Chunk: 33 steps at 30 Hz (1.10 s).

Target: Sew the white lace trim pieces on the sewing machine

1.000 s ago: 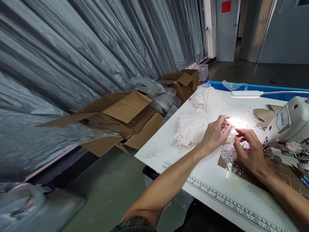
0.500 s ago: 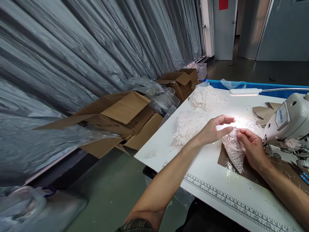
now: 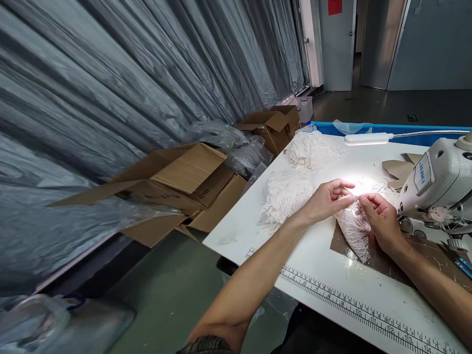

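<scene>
A white lace piece (image 3: pixel 354 233) hangs from my fingers, its lower tip over a brown sheet on the table. My left hand (image 3: pixel 328 200) pinches the top edge of the lace between thumb and fingers. Close beside it, my right hand (image 3: pixel 381 219) grips the same edge with thumb and forefinger, the two sets of fingertips nearly touching. Bright lamp light washes out the lace behind my hands. To the right stands a white sewing machine (image 3: pixel 438 177), with a tangle of thread near its needle area.
Two heaps of white lace, a nearer pile (image 3: pixel 285 196) and a farther pile (image 3: pixel 313 150), lie on the white table (image 3: pixel 236 236). A lamp (image 3: pixel 368 138) reaches over from the right. Blue-handled scissors (image 3: pixel 460 263) rest at the right edge. Open cardboard boxes (image 3: pixel 188 169) stand on the left.
My left fingers have closed onto the lace edge, and my right fingertips have come up beside them. The view has shifted slightly.
</scene>
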Each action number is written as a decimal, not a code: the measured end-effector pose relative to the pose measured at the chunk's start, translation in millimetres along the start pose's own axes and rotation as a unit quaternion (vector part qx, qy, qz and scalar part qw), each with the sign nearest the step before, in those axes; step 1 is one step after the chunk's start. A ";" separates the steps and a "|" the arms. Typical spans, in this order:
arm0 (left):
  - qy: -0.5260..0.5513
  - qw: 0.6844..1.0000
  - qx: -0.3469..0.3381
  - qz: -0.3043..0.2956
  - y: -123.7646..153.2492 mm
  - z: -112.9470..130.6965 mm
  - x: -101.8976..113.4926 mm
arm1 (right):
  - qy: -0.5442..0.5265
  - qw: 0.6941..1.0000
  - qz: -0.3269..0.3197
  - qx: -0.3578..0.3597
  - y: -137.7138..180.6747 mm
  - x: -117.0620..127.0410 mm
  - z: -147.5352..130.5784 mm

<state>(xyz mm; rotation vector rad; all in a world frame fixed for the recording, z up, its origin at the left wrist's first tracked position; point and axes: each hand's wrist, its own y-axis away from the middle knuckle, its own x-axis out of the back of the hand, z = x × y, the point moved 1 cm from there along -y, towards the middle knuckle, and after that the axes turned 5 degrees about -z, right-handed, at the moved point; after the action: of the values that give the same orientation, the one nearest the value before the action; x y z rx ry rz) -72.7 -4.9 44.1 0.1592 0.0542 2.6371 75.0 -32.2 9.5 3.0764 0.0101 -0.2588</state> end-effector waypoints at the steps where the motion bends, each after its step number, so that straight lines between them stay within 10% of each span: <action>1: 0.001 1.000 -0.001 -0.006 -0.1 -0.3 -0.6 | 0.003 1.000 0.000 -0.001 -0.5 0.1 0.1; 22: -0.044 0.999 0.017 -0.021 -2.1 -4.2 1.8 | 0.045 0.999 -0.027 -0.005 -3.7 3.5 1.4; 33: -0.111 0.960 0.011 -0.258 3.8 14.1 -10.6 | -0.036 0.993 0.035 -0.111 109.6 34.4 0.7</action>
<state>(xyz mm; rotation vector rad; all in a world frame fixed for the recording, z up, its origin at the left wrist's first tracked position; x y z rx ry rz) -63.5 -13.2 57.2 0.3922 0.0428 2.0859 110.1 -141.5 8.9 2.8382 -0.0679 -0.3396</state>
